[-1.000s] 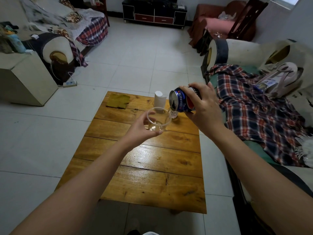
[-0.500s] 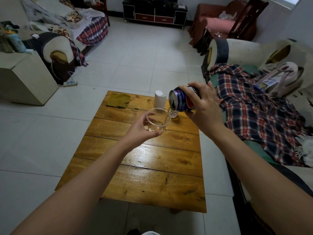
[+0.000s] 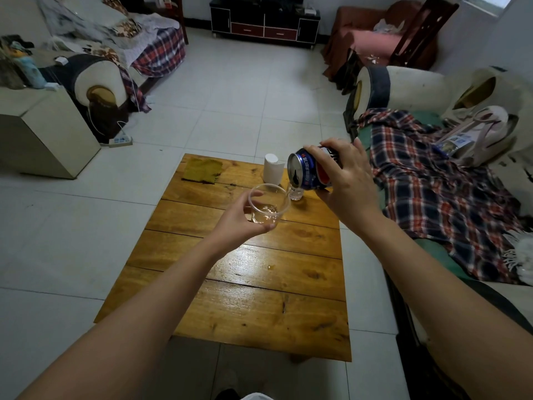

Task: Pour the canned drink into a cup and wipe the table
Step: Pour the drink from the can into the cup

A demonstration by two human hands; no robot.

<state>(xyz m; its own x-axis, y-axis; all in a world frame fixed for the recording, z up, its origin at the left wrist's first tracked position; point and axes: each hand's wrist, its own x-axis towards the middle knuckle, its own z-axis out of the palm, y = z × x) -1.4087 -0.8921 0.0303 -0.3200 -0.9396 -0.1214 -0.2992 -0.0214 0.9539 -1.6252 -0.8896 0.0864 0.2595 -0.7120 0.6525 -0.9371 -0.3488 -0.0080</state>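
Note:
My left hand (image 3: 240,219) holds a clear plastic cup (image 3: 268,204) above the wooden table (image 3: 259,284). A little pale liquid lies in its bottom. My right hand (image 3: 343,180) grips a blue drink can (image 3: 307,173), tipped on its side with the open top facing left, just right of and above the cup's rim. A thin stream runs from the can's mouth down to the rim. An olive-green cloth (image 3: 202,170) lies flat at the table's far left corner. A small drop of liquid (image 3: 270,267) sits on the table's middle.
A white cylinder (image 3: 273,168) and a small clear cup (image 3: 296,193) stand at the table's far edge behind the can. A sofa with a plaid blanket (image 3: 438,192) runs along the right. A beige cabinet (image 3: 43,134) stands at the left, on the tiled floor.
Both hands have stayed almost where they were. The can remains tipped over the cup, and the liquid in the cup has risen slightly.

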